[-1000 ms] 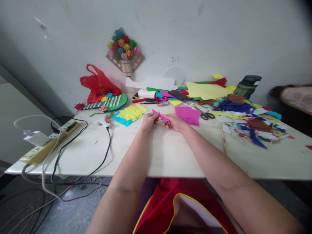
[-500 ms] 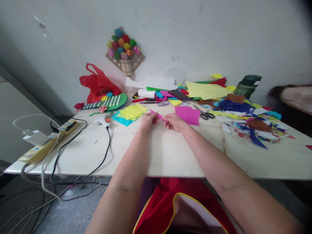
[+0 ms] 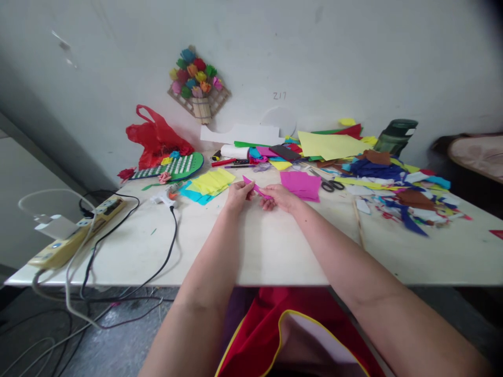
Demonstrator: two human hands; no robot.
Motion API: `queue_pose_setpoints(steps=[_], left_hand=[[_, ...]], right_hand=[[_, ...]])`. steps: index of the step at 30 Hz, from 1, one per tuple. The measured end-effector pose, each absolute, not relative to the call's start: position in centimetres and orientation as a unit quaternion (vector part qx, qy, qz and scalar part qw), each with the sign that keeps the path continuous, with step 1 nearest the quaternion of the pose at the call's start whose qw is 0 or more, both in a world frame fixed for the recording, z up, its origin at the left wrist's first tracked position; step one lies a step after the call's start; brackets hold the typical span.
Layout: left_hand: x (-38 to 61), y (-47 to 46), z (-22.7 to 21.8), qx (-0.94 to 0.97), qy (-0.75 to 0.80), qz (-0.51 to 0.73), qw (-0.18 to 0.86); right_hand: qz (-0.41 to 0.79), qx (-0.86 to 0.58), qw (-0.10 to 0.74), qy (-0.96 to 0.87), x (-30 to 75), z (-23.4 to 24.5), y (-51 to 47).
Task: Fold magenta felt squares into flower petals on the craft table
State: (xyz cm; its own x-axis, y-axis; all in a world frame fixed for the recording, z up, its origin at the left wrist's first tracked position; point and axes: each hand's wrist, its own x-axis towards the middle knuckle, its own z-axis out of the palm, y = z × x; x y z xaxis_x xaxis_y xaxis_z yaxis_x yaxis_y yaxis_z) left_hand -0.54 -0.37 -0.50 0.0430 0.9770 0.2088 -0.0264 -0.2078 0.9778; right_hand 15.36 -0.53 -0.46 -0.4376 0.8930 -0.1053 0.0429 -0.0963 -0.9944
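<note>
Both my hands meet over the middle of the white table (image 3: 251, 246). My left hand (image 3: 238, 195) and my right hand (image 3: 280, 197) each pinch an end of a small folded strip of magenta paper (image 3: 253, 187), held just above the tabletop. Right behind my right hand lies a stack of magenta paper sheets (image 3: 302, 185). A pile of yellow sheets (image 3: 212, 181) on cyan paper sits behind my left hand. Black-handled scissors (image 3: 330, 183) lie to the right of the magenta stack.
Coloured paper scraps (image 3: 396, 193) cover the right of the table near a dark green bottle (image 3: 396, 136). A red plastic bag (image 3: 157, 137) and a green oval board (image 3: 173, 166) stand at the back left. A power strip (image 3: 74, 235) and cables lie at the left edge. Paper flowers (image 3: 195, 78) hang on the wall.
The strip has shifted only slightly between my fingers, and the view has drifted a little. Both hands stay in the same place.
</note>
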Motion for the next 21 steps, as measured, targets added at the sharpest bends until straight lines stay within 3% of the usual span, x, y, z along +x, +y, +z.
queue_pose_setpoints(steps=[13, 21], left_hand=[[0.22, -0.62, -0.65, 0.542, 0.423, 0.5, 0.527], [-0.25, -0.37, -1.06, 0.557, 0.389, 0.479, 0.555]], right_hand=[[0.554, -0.41, 0.405, -0.601, 14.65, -0.83, -0.42], [0.566, -0.376, 0.394, -0.619, 14.47, -0.5, -0.96]])
